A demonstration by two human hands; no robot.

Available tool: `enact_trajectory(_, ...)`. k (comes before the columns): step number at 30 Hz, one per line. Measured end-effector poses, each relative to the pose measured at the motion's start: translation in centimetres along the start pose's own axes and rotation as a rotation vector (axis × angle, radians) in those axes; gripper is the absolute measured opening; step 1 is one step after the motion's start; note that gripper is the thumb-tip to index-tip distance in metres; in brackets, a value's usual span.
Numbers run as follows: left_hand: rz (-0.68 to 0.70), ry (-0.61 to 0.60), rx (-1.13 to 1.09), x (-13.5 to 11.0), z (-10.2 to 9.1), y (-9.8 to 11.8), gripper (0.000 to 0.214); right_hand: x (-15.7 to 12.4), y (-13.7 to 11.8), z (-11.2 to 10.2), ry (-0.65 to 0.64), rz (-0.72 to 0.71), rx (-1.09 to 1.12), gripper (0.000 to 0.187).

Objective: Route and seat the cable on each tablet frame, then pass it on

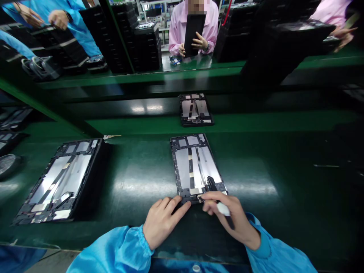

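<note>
Right grip (231, 216) closed, pinching a white-handled, black-tipped tool (223, 208) over the open tablet frame (193, 163); left grip (165, 222) spread, fingertips (178, 201) touching the frame's lower edge.

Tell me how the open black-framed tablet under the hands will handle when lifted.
The thin black-framed tablet probably feels stiff, since silver plates span its frame. Its exposed tapes and strips look fragile near the right hand. Lying flat on the green mat, it seems unlikely to roll.

Legible text: none can be read in this view.
Front tablet frame (193, 167): pale stickers are seen, but no lettering can be made out.
Left tablet frame (61, 182): pale patches are shown, too small to be read.
Far tablet frame (195, 110): markings are too small to be read.
</note>
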State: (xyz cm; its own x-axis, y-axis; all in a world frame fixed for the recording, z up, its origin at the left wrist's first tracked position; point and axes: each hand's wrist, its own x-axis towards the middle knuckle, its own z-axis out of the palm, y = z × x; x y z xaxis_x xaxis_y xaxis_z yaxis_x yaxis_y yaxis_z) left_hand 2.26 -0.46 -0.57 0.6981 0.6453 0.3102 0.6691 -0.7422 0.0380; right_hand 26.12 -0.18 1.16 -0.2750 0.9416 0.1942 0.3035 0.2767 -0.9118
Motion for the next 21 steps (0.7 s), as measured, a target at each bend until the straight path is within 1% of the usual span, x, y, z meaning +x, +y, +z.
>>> enact_trajectory(3,-0.025,0.005,-0.010,0.0,0.2,0.3,0.039,-0.9,-0.3,-0.6,-0.013,0.109,0.131,0.035)
enact_trajectory(5,-0.030,0.003,-0.027,-0.1,0.3,0.4,0.038,-1.2,-0.2,-0.5,-0.035,0.174,0.190,0.036)
enact_trajectory(8,-0.036,0.000,-0.047,-0.1,0.4,0.3,0.035,-1.2,0.2,0.2,-0.040,0.256,0.222,0.031)
enact_trajectory(10,-0.040,0.002,-0.053,-0.1,0.4,0.3,0.035,-1.0,0.4,0.5,-0.044,0.274,0.213,0.025)
enact_trajectory(14,-0.044,0.000,-0.060,-0.1,0.4,0.3,0.037,-0.9,0.7,0.4,-0.072,0.246,0.176,0.021)
enact_trajectory(17,-0.044,0.002,-0.055,-0.1,0.4,0.4,0.037,-1.1,1.1,-0.2,-0.074,0.260,0.141,0.021)
enact_trajectory(21,-0.036,0.007,-0.044,-0.2,0.5,0.2,0.038,-1.4,1.8,-1.4,-0.039,0.298,0.118,0.022)
